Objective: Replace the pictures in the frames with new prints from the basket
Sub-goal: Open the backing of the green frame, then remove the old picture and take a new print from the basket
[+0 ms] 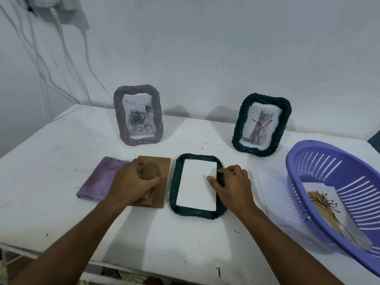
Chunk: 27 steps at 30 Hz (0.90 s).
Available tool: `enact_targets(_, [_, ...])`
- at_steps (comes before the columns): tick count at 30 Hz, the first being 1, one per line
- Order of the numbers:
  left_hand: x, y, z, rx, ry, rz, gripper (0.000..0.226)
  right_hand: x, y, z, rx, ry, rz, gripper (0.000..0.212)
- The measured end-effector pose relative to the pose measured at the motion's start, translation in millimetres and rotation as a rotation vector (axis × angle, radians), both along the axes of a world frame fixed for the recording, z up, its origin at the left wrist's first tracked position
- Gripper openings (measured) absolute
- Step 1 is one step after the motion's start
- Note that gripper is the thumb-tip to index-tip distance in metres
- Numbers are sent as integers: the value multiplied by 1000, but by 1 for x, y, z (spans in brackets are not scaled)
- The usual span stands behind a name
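Head view, dark green frame (197, 186): lies face down on the white counter (61, 145), centre front, with a white sheet (196, 185) filling its opening.
Right hand (230, 184): rests on the frame's right rim, fingers loosely curled, thumb tip pressing the white sheet; it grips nothing.
Left hand (131, 182): closed around the stand flap of the brown backing board (156, 182), which lies flat just left of the frame.
Purple cloth (98, 177): left of the board, partly under the left hand.
Grey frame (138, 115): upright at the back left, showing a rose picture.
Second green frame (261, 124): upright at the back right, holding a cat picture crossed in red.
Purple basket (329, 182): at the right edge, a line-drawing print (327, 204) inside.
White paper (277, 194): flat between the basket and the right hand.
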<state>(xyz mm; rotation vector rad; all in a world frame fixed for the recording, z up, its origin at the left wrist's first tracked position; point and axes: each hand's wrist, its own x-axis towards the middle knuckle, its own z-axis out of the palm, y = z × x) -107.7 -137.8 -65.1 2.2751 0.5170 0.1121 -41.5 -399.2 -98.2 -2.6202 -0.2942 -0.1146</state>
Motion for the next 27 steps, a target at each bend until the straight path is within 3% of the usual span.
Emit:
enact_targets(8, [1, -14, -7, 541, 7, -43, 58, -4, 7, -2, -42, -11, -52, 52])
enact_targets(12, [9, -43, 1, 535, -154, -212, 49, -6, 8, -3, -45, -31, -56, 52])
enact_targets(15, [19, -64, -4, 580, -81, -308, 44, -7, 9, -4, -35, -50, -58, 52])
enact_targets(20, [30, -76, -15, 530, 32, -235, 43, -8, 11, -5, -20, -65, -54, 51])
enact_targets(27, [32, -77, -18, 383, -26, -186, 40, -9, 12, -6, -30, -94, -12, 46])
